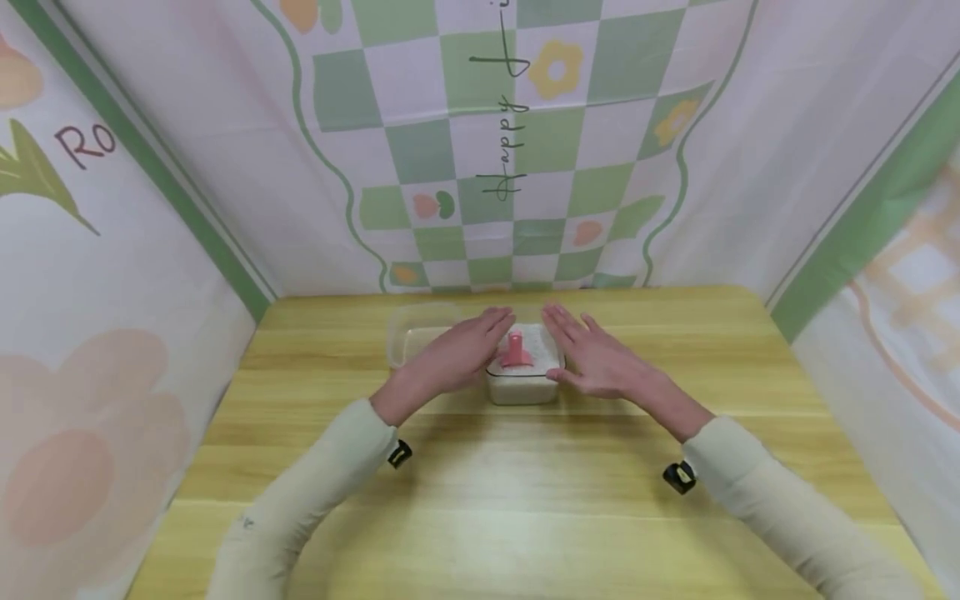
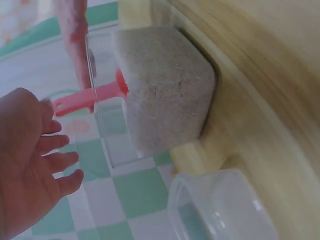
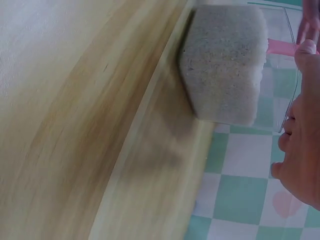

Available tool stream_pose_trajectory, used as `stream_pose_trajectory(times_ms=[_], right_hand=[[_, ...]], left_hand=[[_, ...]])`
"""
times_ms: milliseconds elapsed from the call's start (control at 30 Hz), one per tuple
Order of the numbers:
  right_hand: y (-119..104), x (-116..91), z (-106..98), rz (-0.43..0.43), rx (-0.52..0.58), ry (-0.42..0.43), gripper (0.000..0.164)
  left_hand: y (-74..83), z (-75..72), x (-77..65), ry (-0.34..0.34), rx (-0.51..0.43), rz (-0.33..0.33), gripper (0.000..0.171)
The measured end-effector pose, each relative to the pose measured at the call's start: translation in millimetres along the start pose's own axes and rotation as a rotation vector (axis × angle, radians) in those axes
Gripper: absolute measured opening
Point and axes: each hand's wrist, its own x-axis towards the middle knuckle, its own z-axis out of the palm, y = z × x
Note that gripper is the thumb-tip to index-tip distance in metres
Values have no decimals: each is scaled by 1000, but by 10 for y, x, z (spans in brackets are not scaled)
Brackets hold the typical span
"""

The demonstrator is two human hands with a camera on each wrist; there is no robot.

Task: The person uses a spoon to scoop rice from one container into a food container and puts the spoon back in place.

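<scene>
A clear square container (image 1: 522, 392) holds a pale, fine-grained filling (image 2: 167, 85) that looks like sand, up to below its rim. From this filling a pink scoop-like tool (image 1: 516, 352) sticks up, its handle (image 2: 80, 101) upright and its lower end partly buried. My left hand (image 1: 467, 348) hovers at the container's left side with fingers extended and loosely bent. On the opposite side is my right hand (image 1: 600, 358), fingers straight, thumb near the front right corner; whether it touches the rim I cannot tell. Neither hand grips anything.
Left of the container, a see-through plastic tub (image 1: 397, 333) stands on the wooden table (image 1: 480, 500), partly behind my left hand. A checked cloth backdrop (image 1: 480, 150) rises right behind the table's far edge, and printed cloths hang on both sides.
</scene>
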Motion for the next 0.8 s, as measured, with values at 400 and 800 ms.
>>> stream_pose_trajectory(times_ms=[400, 800], right_hand=[[-1, -9, -45, -10, 4, -37, 89], [-22, -2, -52, -25, 6, -17, 89]], left_hand=[[174, -159, 385, -21, 366, 201, 22], [483, -59, 626, -222, 619, 101, 20]])
